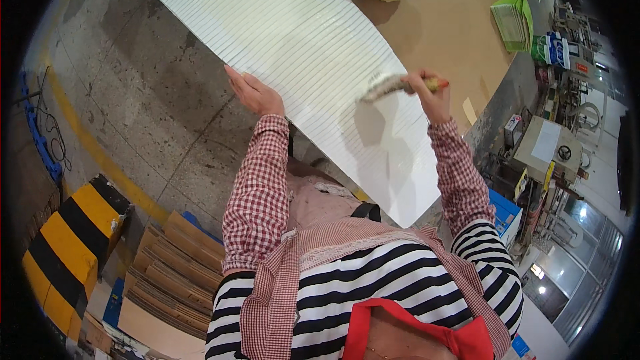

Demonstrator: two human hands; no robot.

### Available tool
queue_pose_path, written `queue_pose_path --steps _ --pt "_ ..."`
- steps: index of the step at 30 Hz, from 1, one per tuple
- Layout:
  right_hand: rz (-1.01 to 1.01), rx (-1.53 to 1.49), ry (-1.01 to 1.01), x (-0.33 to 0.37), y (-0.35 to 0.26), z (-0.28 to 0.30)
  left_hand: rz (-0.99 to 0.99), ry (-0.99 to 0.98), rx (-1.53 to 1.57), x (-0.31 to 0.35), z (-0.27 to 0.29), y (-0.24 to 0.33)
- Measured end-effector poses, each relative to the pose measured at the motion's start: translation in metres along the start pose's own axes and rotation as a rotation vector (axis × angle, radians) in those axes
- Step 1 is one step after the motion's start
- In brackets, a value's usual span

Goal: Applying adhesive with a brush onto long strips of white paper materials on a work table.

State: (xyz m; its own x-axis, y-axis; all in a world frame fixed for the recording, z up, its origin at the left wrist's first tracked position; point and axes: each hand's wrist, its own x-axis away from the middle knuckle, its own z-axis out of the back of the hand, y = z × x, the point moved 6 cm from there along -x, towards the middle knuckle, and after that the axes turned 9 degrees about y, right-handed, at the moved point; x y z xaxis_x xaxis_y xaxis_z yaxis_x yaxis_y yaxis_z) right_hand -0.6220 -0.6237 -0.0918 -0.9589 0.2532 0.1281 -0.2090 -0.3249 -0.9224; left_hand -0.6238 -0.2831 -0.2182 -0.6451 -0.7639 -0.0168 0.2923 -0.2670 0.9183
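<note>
my right hand (427, 90) is clamped on a brush (393, 85), its long axis lying across the white ribbed sheet (293, 40), bristles pointing left. my left hand (252, 92) lies open, fingers together, on the sheet's near-left edge over the bench (447, 27).

Bright overhead light is casting soft shadows onto the white sheet (300, 47), while fisheye distortion is bending and darkening the picture's rim.

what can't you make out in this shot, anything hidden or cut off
- Head view: the brush bristles are blurred; what is on them is unclear.
- The right hand covers most of the handle.
- The white ribbed sheet runs off the top edge.
- Left hand: fingertips hidden behind the sheet edge.
</note>
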Motion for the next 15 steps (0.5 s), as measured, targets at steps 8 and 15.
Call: queue_pose_path --steps 8,15 --pt "0.261 -0.093 -0.072 -0.038 -0.078 -0.063 -0.075 0.045 0.017 -0.005 0.000 -0.007" --pt "0.187 -0.045 -0.149 -0.069 -0.054 -0.091 -0.057 0.025 0.039 -0.006 0.002 -0.005"
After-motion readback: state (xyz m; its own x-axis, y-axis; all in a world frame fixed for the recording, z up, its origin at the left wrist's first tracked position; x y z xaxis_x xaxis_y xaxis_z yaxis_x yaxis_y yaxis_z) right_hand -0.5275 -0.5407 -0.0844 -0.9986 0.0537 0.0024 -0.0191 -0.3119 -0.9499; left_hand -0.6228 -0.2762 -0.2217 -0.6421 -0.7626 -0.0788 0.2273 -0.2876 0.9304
